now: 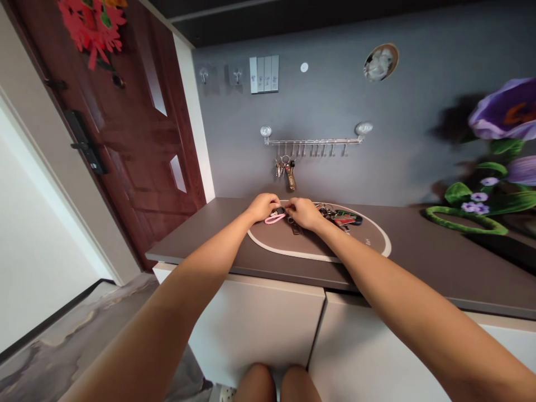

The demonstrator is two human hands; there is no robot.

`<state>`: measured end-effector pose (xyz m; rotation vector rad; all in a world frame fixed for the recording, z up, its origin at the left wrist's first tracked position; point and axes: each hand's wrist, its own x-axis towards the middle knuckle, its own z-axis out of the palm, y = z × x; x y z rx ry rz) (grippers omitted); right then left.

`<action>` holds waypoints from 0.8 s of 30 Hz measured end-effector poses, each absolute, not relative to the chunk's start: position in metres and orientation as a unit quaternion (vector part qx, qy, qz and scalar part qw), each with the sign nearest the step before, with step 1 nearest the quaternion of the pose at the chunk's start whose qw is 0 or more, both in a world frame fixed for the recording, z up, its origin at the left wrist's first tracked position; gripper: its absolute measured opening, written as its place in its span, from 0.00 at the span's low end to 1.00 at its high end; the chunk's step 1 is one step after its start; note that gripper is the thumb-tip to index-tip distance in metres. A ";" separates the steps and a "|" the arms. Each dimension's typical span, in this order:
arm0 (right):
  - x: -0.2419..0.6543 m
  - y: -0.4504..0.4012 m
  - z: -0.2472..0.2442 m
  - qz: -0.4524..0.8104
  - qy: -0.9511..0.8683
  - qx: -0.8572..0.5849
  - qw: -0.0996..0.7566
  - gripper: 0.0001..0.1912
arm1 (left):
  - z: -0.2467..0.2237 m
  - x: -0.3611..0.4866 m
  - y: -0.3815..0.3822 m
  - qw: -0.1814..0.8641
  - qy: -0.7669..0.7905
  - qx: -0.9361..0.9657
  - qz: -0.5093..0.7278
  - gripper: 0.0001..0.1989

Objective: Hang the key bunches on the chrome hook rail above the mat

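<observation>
On the brown counter lies an oval mat [293,248] with a pale rim. My left hand [264,206] is closed at the mat's left part, pinching a key set with a pink loop [274,219] and a dark fob. Close beside it, my right hand [302,212] is closed, its fingertips at the same dark fob; what they pinch is too small to name. A pile of keys [345,218] with red, green and black pieces lies to the right, partly behind my right wrist. More keys show beneath my right hand.
Above the mat, a clear hook rail [314,142] on the grey wall holds key bunches [288,172] at its left end. Purple artificial flowers [508,111] with a green base stand at the right. A dark red door [138,111] is at the left, white cabinets [259,324] below.
</observation>
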<state>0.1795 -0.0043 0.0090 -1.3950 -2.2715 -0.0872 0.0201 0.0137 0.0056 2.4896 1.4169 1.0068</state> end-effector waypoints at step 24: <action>0.178 -0.010 0.015 0.030 -0.788 -0.496 0.362 0.11 | 0.013 0.026 0.010 0.430 0.362 0.623 0.543 0.06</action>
